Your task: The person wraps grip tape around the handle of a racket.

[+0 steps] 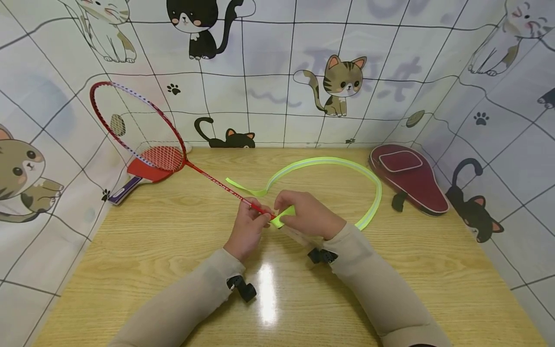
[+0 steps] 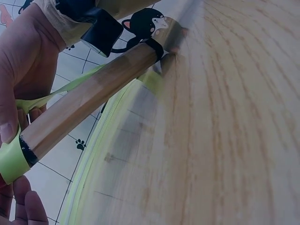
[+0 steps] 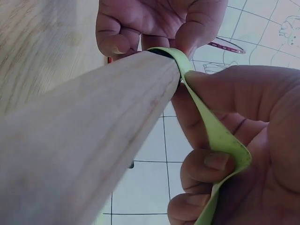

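Observation:
My left hand (image 1: 246,230) grips a red badminton racket (image 1: 214,182) where the shaft meets the handle, with its head pointing up to the far left. The bare wooden handle (image 3: 93,126) slants toward me, with a dark band at its shaft end. Around that end goes a neon yellow-green grip tape (image 3: 213,126), one turn lying over the dark band. My right hand (image 1: 310,215) pinches the tape close beside the handle, and the strip runs across its curled fingers in the right wrist view. The tape's long rest loops over the table behind my hands.
At the back left, a red table tennis paddle (image 1: 149,169) with a dark blue handle (image 1: 125,190) lies beneath the racket head. A dark red paddle case (image 1: 407,178) lies at the back right. Cat-patterned walls (image 1: 269,96) enclose the wooden table (image 1: 173,250) on three sides.

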A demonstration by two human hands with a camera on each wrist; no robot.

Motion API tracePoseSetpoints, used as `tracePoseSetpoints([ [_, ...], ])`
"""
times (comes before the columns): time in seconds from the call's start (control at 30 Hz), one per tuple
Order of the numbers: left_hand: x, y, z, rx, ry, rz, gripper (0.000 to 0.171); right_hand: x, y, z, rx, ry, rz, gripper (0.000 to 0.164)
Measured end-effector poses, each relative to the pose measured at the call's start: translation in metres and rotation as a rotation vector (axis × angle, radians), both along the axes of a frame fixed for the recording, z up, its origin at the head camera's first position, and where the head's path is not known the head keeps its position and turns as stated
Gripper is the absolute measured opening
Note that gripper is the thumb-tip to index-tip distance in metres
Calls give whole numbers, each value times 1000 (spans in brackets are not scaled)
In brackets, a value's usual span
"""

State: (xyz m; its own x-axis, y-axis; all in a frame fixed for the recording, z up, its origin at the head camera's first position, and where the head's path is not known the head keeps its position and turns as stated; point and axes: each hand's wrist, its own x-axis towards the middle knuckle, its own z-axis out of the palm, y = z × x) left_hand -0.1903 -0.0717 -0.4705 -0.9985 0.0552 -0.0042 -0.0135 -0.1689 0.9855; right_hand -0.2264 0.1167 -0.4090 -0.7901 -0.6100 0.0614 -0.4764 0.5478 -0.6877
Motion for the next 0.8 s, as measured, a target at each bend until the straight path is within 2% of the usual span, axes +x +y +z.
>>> tracePoseSetpoints([
  [0.37, 1, 1, 0, -12, 12, -5, 29, -2, -1, -3, -36, 24, -16, 22],
  [0.67, 1, 0, 3, -24, 15, -24, 30, -3, 1, 0, -16, -60, -23, 24],
  [0.8, 2, -1, 4, -26, 16, -27, 30, -3, 1, -1, -30, -59, -23, 22],
])
